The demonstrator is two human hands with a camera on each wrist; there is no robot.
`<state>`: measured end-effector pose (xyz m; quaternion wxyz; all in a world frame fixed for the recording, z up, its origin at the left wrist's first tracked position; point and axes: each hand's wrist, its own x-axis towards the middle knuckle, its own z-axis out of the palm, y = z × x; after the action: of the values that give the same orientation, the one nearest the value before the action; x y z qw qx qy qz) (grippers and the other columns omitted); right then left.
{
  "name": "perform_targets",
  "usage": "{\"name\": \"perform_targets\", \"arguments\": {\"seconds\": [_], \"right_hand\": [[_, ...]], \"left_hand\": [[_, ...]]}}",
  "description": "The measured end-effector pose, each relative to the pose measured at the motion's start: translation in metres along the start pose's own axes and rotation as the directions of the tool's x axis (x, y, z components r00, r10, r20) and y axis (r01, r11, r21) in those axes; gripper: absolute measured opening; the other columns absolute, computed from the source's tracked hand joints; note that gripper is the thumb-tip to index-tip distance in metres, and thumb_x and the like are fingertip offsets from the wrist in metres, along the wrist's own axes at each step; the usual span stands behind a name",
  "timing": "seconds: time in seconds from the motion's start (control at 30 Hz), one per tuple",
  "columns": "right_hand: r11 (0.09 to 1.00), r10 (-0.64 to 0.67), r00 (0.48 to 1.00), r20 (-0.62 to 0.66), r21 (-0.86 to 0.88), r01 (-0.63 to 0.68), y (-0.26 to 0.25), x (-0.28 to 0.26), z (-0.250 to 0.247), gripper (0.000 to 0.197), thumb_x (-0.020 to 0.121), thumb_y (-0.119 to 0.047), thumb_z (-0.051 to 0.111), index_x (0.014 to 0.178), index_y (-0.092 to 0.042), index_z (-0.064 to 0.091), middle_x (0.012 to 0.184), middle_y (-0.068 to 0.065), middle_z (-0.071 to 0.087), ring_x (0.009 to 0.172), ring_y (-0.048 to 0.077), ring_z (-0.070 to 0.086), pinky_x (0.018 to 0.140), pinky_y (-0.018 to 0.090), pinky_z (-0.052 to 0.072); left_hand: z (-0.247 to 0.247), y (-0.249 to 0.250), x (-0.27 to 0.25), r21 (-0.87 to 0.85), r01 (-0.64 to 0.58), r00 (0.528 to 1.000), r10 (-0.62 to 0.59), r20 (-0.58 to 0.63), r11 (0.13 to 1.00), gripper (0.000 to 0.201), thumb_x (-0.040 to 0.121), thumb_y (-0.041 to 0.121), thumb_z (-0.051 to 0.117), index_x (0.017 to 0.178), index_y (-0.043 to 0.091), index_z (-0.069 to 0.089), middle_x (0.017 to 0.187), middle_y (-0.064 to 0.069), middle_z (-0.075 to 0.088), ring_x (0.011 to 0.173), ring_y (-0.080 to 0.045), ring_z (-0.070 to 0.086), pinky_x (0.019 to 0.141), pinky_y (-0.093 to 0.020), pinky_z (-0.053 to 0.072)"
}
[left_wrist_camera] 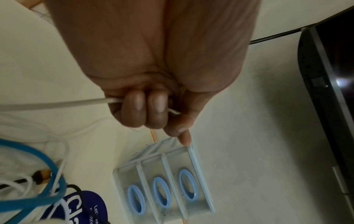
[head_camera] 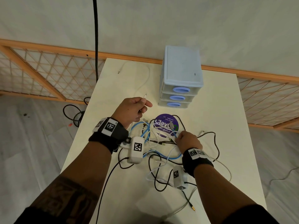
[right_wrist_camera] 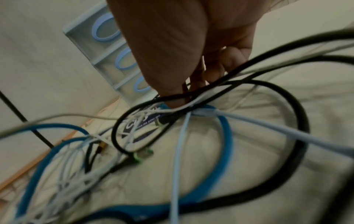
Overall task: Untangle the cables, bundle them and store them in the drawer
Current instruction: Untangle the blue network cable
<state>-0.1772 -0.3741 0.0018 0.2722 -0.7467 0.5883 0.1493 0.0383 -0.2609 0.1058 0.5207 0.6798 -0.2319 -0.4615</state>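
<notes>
Forearms fill the bottom of the head view, both wrists strapped with black bands. Her or his left hand (head_camera: pixel 135 109), centre left, is raised off the table (head_camera: pixel 210 120); the fingers (left_wrist_camera: pixel 147 112) curl round a white cable (left_wrist_camera: pixel 57 104), its plug end poking out past the thumb toward the drawers (head_camera: pixel 181 78) at upper centre, all three shut. Just below, the tangle (head_camera: pixel 161 143) of blue, black and white cables lies across a purple disc (head_camera: pixel 163 120). Right hand (head_camera: pixel 188 141), at centre, is down in that tangle, fingers (right_wrist_camera: pixel 229 60) bent among black and white strands; whether they actually pinch one, I cannot tell.
</notes>
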Motion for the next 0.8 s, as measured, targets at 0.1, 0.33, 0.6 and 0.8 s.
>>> {"name": "perform_targets", "arguments": {"seconds": [0.1,0.33,0.6,0.8], "right_hand": [[0.998,-0.059,0.998,0.020,0.007,0.059,0.002,-0.005,-0.006,0.022,0.091,-0.036,0.065,0.102,-0.018,0.068,0.106,0.006,0.069,0.096,0.027,0.064,0.078,0.032,0.050],[0.971,-0.239,0.966,-0.100,-0.006,0.239,-0.001,-0.029,-0.033,0.017,0.082,-0.029,0.070,0.084,-0.016,0.060,0.098,0.008,0.061,0.096,0.030,0.059,0.074,0.031,0.044],[0.937,-0.305,0.951,-0.043,-0.189,0.292,0.005,-0.048,-0.046,0.028,0.086,-0.017,0.067,0.113,-0.008,0.068,0.121,0.012,0.054,0.107,0.031,0.061,0.089,0.034,0.052],[0.892,-0.442,0.892,-0.098,-0.152,0.426,0.007,-0.060,-0.058,0.014,0.088,-0.006,0.065,0.096,-0.011,0.076,0.123,0.007,0.048,0.108,0.028,0.056,0.091,0.026,0.045]], "left_hand": [[0.001,0.002,-0.003,0.001,-0.001,1.000,0.001,-0.010,1.000,0.033,0.109,0.021,0.044,0.104,0.005,0.072,0.071,-0.002,0.049,0.049,-0.010,0.029,0.049,-0.023,0.023],[0.010,0.008,-0.006,-0.035,-0.026,0.999,0.026,-0.020,0.999,0.032,0.109,0.021,0.045,0.101,0.006,0.072,0.069,0.000,0.049,0.049,-0.011,0.028,0.049,-0.024,0.020],[0.018,0.017,-0.013,-0.019,-0.048,0.999,0.048,-0.011,0.999,0.032,0.109,0.022,0.045,0.100,0.007,0.072,0.069,0.001,0.049,0.050,-0.012,0.029,0.048,-0.023,0.022],[0.016,0.023,-0.018,-0.021,-0.066,0.998,0.065,-0.014,0.998,0.033,0.109,0.022,0.044,0.098,0.008,0.072,0.069,0.001,0.049,0.048,-0.011,0.029,0.046,-0.022,0.022]]}}
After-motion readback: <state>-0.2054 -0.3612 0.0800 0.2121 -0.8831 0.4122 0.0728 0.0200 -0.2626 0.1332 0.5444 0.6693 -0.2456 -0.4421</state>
